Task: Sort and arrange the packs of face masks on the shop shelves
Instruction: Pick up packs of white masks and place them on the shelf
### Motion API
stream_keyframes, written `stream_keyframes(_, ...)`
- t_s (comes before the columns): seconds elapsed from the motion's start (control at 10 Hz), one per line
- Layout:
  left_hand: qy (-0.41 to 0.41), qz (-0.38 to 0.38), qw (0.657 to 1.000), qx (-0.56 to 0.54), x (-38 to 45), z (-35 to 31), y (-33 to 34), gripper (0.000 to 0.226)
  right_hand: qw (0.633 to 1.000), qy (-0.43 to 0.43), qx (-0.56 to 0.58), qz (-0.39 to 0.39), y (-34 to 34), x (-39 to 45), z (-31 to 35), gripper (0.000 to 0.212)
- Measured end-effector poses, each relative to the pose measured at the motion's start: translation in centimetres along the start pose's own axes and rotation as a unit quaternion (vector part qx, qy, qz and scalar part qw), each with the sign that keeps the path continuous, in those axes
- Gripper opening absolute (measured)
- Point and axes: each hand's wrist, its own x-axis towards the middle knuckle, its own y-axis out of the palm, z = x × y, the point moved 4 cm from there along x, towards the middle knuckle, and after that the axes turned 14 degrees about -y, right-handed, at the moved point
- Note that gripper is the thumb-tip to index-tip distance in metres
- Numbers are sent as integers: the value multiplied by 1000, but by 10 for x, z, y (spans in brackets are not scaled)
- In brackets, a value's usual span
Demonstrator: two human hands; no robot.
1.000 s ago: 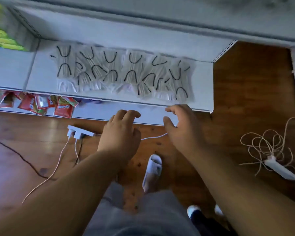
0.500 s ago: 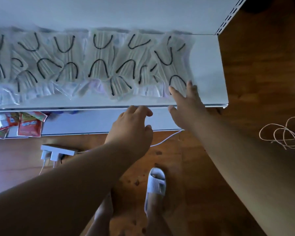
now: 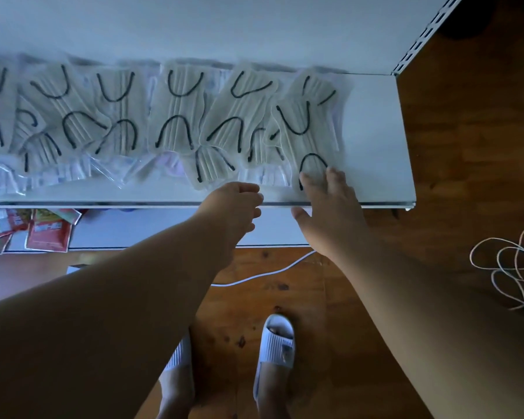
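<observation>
Here, packs of face masks (image 3: 176,125): a loose, overlapping row across the white shelf (image 3: 372,164), from its left end to short of its right end, some tilted
End pack (image 3: 310,128): rightmost in the row, lying aslant over its neighbour, near corner close to the shelf lip
Right hand (image 3: 330,213): spread wide, fingertips (image 3: 333,173) resting on the near end of the end pack, thumb out below the lip, gripping nothing
Left hand (image 3: 233,210): loosely curled at the front lip, empty, just short of the packs
Handling: likely very light, soft and floppy; the clear film looks slick, so packs should slide on one another and on the shelf
Where to hold: probably pinch a film edge or corner, or press flat and drag
Edges: front lip just beneath both hands; a nudged pack could slip off to the lower shelf (image 3: 164,228)
Open room: bare shelf right of the end pack, up to the slotted upright (image 3: 418,40)
</observation>
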Motion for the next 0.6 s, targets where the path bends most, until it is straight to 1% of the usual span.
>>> stream_keyframes(0.1,5,7,1000,-11,4,0,0,20,999,0,-33,-7,6,7,-4,58)
stream_keyframes(0.2,11,27,999,-14,4,0,3,16,995,-14,-3,-101,0,7,1,46)
stream_keyframes(0.3,19,83,995,-53,1,-6,9,17,968,-90,94,-214,-9,-5,21,44)
stream_keyframes(0.4,-1,99,985,-140,2,-14,6,37,947,-206,142,-202,-6,-12,50,45)
stream_keyframes(0.5,-4,-30,992,-122,10,-17,-15,32,947,-203,149,-200,-5,-2,56,47)
stream_keyframes(0.6,-2,-79,993,-87,11,-19,-31,26,977,-101,111,-153,-16,33,48,49)
